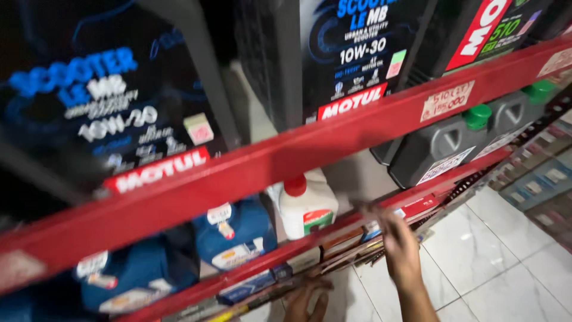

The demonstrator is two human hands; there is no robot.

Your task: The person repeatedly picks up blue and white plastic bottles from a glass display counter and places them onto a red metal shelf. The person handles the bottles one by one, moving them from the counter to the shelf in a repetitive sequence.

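Note:
My right hand [398,244] reaches down toward the front rail of the lower red shelf [357,229], fingers spread, holding nothing that I can make out. It is blurred by motion. My left hand [305,301] is at the bottom edge, below that shelf, near a row of small flat boxes [250,286]; whether it grips one is unclear. A white bottle with a red cap [307,206] stands on the lower shelf just left of my right hand.
Large black bottles with blue print [351,53] stand on the upper red shelf [268,158]. Blue bottles [232,232] and grey canisters with green caps [453,140] sit on the lower shelf. White tiled floor [494,262] lies to the right.

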